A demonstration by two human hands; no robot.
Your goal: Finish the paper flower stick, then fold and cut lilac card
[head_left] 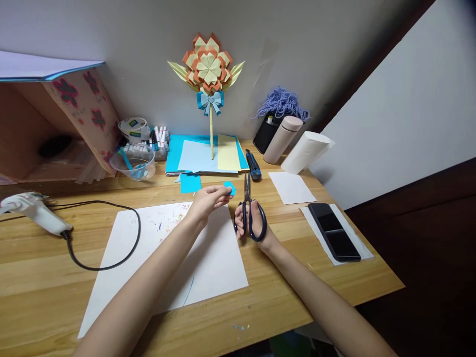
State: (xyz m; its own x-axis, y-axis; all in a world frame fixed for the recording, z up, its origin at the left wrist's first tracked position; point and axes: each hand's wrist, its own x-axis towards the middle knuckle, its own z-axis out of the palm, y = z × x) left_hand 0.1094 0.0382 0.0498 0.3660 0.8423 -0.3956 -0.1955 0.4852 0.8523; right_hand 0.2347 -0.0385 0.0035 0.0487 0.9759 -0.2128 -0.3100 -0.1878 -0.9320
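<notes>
My left hand point(210, 202) pinches a small piece of blue paper point(230, 188) above the top right corner of a large white sheet point(208, 267). Just to its right, my right hand point(256, 220) has its fingers through the dark handles of a pair of scissors point(247, 191). The blades point away from me, slightly apart, and are close to the blue paper without visibly touching it. A blue paper square point(191, 183) lies beyond my left hand. Behind the scissors rests a box cutter point(253, 165).
A folded paper flower point(208, 69) stands against the wall above stacked coloured paper point(197, 154). At left are a corded white hot-glue gun point(48, 218), a plastic bowl point(134, 166) and markers point(160, 136). At right are a pink bottle point(284, 139), a paper roll point(307, 151) and a phone point(333, 232).
</notes>
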